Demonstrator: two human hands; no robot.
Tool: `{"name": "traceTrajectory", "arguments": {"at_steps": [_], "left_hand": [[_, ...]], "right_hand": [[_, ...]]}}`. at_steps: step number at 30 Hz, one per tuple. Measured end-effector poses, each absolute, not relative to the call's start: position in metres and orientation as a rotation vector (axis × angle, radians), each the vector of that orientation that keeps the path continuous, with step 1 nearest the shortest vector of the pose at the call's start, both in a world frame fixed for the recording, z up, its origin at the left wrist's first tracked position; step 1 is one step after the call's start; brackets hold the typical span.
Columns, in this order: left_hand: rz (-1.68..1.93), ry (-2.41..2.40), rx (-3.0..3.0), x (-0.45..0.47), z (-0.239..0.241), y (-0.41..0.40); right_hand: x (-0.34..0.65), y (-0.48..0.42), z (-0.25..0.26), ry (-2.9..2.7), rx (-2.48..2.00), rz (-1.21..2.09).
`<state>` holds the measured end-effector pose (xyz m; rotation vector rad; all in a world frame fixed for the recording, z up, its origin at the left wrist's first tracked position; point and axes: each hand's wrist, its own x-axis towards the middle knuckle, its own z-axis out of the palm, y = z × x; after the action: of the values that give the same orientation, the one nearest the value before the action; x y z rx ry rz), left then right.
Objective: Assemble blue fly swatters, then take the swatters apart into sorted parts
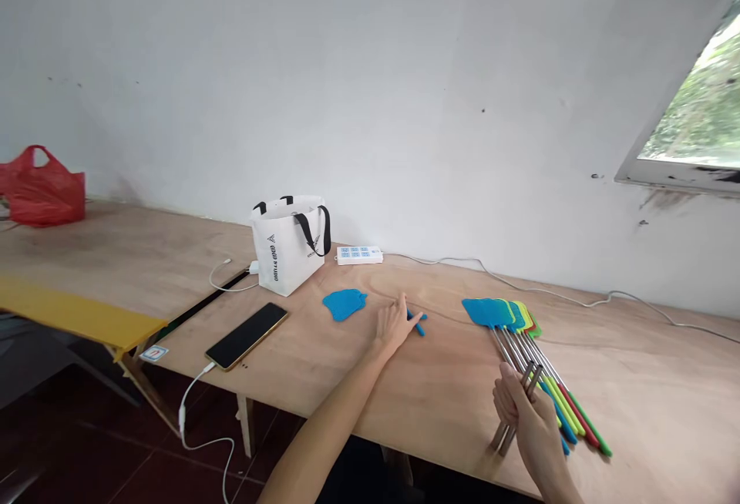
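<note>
The left hand (395, 325) lies flat on the table (439, 396) just right of the frame's centre. Its fingers (403, 307) are stretched out and loosely spread, and their tips touch a small blue piece (418, 324) (a short stick, perhaps a grip; too small to tell). They are not closed on it. At the lower right, the right hand (529, 415) is curled round a pair of steel rods (533, 378), fingers pressed together about them, and the rods stand tilted with their lower ends near the table edge.

Just beside that hand lies a row of fly swatters (500, 311), blue, green and yellow heads overlapping, with coloured handles towards the lower right. A loose blue swatter head (344, 304) lies apart, left of the left hand.

As I judge it, the step in hand is the reach for the blue piece while the rods are kept ready. Lifting so small and flat-lying a piece calls for a fine pinch of thumb and forefinger, and the rods need a steady hold.

Further left are a smartphone (247, 335), a white tote bag (287, 246) and a power strip (359, 255).
</note>
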<state>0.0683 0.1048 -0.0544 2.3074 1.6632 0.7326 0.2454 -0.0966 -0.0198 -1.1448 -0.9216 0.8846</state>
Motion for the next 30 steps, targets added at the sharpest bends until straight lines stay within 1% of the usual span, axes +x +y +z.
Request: {"name": "traceTrajectory", "arguments": {"at_steps": [3, 8, 16, 20, 24, 30], "left_hand": [[0.757, 1.554, 2.396, 0.070, -0.055, 0.104], [0.750, 1.420, 2.451, 0.070, -0.057, 0.105], [0.733, 1.275, 2.469, 0.074, -0.056, 0.096], [0.773, 1.351, 2.380, 0.093, -0.061, 0.094], [0.904, 1.405, 2.221, 0.109, -0.068, 0.103], [1.068, 1.408, 1.947, 0.094, -0.069, 0.118]], "right_hand": [[0.245, -0.096, -0.031, -0.948, -1.222, 0.851], [0.233, -0.097, -0.046, -0.979, -1.481, 0.970], [0.227, -0.095, -0.041, -0.954, -1.475, 0.963], [0.227, -0.078, -0.046, -1.033, -1.503, 1.001], [0.227, -0.053, -0.042, -1.157, -1.605, 1.055], [0.214, -0.013, -0.042, -1.273, -1.620, 1.106]]}}
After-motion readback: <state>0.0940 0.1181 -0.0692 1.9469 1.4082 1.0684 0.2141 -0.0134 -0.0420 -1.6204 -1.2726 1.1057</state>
